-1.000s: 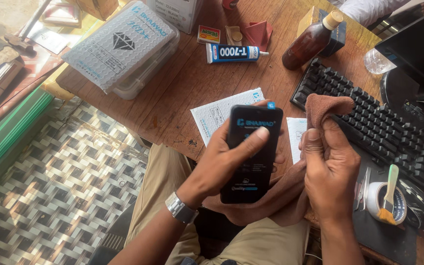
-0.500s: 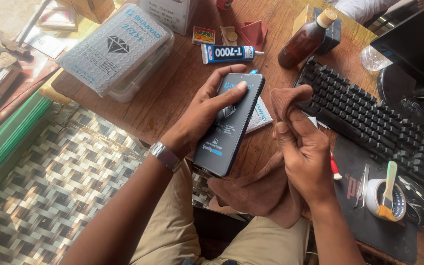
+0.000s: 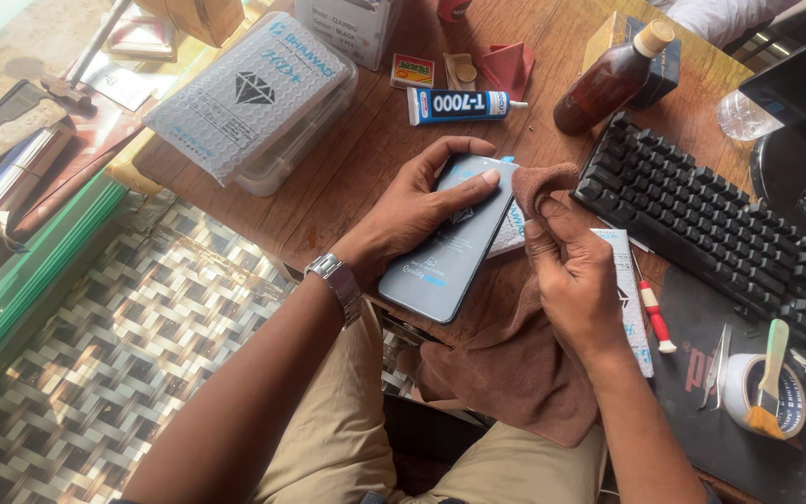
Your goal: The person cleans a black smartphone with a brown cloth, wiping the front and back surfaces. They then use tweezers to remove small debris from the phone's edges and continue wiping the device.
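My left hand [image 3: 422,205] grips a dark smartphone [image 3: 445,247], thumb across its upper part, holding it flat over the wooden table's near edge [image 3: 328,196]. A metal wristwatch [image 3: 336,280] sits on that wrist. My right hand [image 3: 576,280] pinches a brown cloth [image 3: 515,364]; a bunched corner of the cloth sits beside the phone's top right edge and the rest hangs down over my lap. A white paper [image 3: 515,229] lies partly hidden under the phone.
A black keyboard [image 3: 720,233] lies right of my hands. Behind them are a glue tube [image 3: 464,105], a brown bottle [image 3: 613,79] and a plastic box with a bubble-wrapped packet [image 3: 254,93]. A tape roll with a brush [image 3: 767,392], tweezers [image 3: 715,364] and a red-handled tool [image 3: 653,317] lie at right.
The phone went from upright in front of me to lying low over the table edge. My right hand with the cloth came up beside the phone's top.
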